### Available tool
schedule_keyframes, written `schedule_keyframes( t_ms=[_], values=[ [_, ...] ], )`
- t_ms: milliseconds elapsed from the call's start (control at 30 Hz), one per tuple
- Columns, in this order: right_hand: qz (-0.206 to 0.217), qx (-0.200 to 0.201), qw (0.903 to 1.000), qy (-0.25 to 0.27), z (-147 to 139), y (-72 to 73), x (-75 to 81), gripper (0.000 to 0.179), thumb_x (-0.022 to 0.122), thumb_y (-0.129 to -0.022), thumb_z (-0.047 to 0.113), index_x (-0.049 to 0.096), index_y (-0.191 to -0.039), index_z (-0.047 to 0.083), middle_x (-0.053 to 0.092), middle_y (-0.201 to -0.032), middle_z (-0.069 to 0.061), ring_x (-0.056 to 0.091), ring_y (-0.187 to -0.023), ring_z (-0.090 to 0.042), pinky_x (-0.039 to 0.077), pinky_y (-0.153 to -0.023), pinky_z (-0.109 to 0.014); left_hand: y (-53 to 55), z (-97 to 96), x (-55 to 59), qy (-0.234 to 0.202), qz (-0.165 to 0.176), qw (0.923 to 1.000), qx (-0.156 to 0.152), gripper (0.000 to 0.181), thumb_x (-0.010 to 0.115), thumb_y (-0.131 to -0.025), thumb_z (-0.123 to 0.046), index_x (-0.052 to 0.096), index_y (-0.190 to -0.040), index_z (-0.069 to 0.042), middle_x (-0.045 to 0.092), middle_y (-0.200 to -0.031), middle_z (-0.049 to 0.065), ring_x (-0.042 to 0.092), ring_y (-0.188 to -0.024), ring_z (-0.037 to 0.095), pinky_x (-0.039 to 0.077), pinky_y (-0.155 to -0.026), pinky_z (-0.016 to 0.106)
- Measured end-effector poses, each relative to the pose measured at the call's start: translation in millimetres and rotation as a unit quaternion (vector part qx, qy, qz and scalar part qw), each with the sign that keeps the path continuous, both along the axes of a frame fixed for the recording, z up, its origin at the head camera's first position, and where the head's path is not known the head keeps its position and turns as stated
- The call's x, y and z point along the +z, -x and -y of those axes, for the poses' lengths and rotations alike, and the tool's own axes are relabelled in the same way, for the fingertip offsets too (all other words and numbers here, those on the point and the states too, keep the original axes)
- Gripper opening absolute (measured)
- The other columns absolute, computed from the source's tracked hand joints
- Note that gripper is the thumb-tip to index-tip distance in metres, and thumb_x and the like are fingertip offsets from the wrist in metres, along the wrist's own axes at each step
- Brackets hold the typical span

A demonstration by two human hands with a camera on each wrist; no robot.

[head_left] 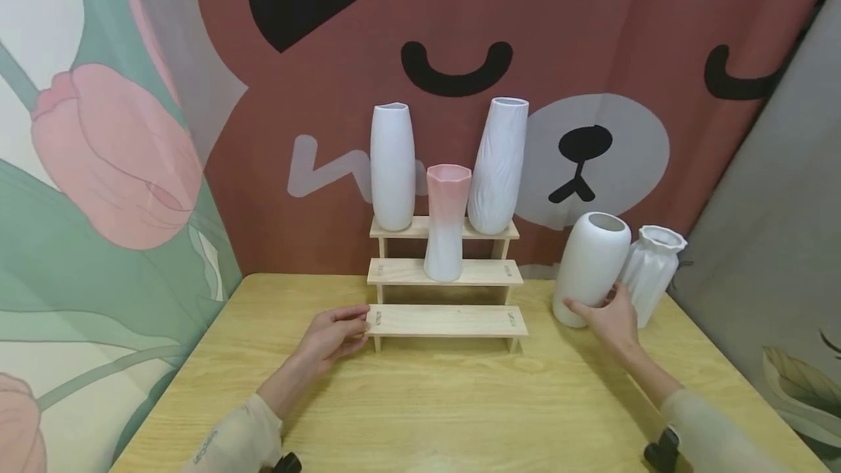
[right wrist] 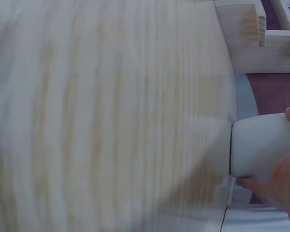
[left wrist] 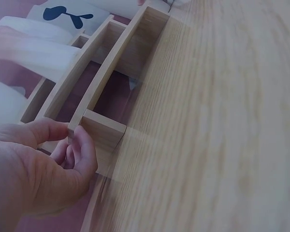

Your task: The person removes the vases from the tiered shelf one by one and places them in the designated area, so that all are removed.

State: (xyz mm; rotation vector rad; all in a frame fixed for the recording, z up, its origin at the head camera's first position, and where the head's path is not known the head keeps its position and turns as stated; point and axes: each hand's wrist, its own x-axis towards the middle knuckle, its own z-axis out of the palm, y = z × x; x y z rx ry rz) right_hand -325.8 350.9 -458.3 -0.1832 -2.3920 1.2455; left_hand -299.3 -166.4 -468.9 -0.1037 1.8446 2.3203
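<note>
A three-step wooden stand (head_left: 447, 320) is in the middle of the table. My left hand (head_left: 335, 338) pinches the left end of its lowest shelf between thumb and fingers, as the left wrist view also shows. On the right, my right hand (head_left: 614, 320) grips a smooth white vase (head_left: 591, 261) low on its body, thumb on the near side. The vase's base appears to be on the table. A pleated white vase (head_left: 650, 276) with a flared rim stands just right of it. A pink-and-white vase (head_left: 447, 225) occupies the middle shelf.
Two tall white vases stand on the top shelf, a smooth one (head_left: 393, 166) at left and a textured one (head_left: 499, 166) at right. Behind the wooden table (head_left: 420, 407) hangs a backdrop with a bear print (head_left: 447, 6); a tulip-print cloth (head_left: 118, 159) is at left.
</note>
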Motion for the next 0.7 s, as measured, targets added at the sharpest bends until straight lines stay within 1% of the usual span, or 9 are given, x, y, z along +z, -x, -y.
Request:
schedule_keyframes(
  t_ms=[167, 400, 567, 700],
  values=[
    [-0.007, 0.025, 0.9996, -0.008, -2.6, 0.7, 3.2, 0.101, 0.086, -0.083, 0.040, 0.029, -0.151, -0.007, 0.048, -0.135, -0.032, 0.048, -0.121, -0.044, 0.043, -0.098, -0.057, -2.1, 0.3, 5.1, 0.000, 0.000, 1.0000, 0.000, 0.043, 0.069, -0.094, 0.004, 0.062, -0.136, 0.002, 0.058, -0.131, 0.019, 0.065, -0.097, 0.025, 0.059, -0.080, 0.031],
    [-0.010, 0.061, 0.9980, -0.014, -0.2, -0.5, 9.1, 0.101, 0.081, -0.089, 0.041, 0.022, -0.157, -0.004, 0.043, -0.142, -0.033, 0.043, -0.127, -0.046, 0.038, -0.103, -0.060, -0.5, 2.6, 6.7, 0.003, 0.003, 1.0000, 0.005, 0.043, 0.070, -0.094, 0.002, 0.063, -0.136, 0.000, 0.058, -0.132, 0.019, 0.065, -0.098, 0.024, 0.058, -0.081, 0.031],
    [-0.018, 0.067, 0.9976, -0.007, 0.2, -9.6, 8.1, 0.095, 0.080, -0.091, 0.035, 0.023, -0.157, -0.003, 0.045, -0.141, -0.035, 0.046, -0.126, -0.048, 0.039, -0.105, -0.061, -0.5, 1.1, 6.0, 0.005, 0.000, 1.0000, 0.005, 0.043, 0.071, -0.093, 0.003, 0.063, -0.135, 0.002, 0.059, -0.131, 0.020, 0.066, -0.098, 0.025, 0.059, -0.080, 0.031],
    [-0.021, 0.061, 0.9979, -0.008, -1.3, -20.5, 5.4, 0.086, 0.079, -0.093, 0.030, 0.030, -0.154, -0.005, 0.047, -0.139, -0.035, 0.048, -0.126, -0.049, 0.039, -0.106, -0.060, -1.4, -0.3, 4.0, 0.007, 0.000, 1.0000, -0.001, 0.042, 0.071, -0.093, 0.003, 0.063, -0.135, 0.003, 0.060, -0.130, 0.020, 0.067, -0.098, 0.024, 0.059, -0.080, 0.032]
  ],
)
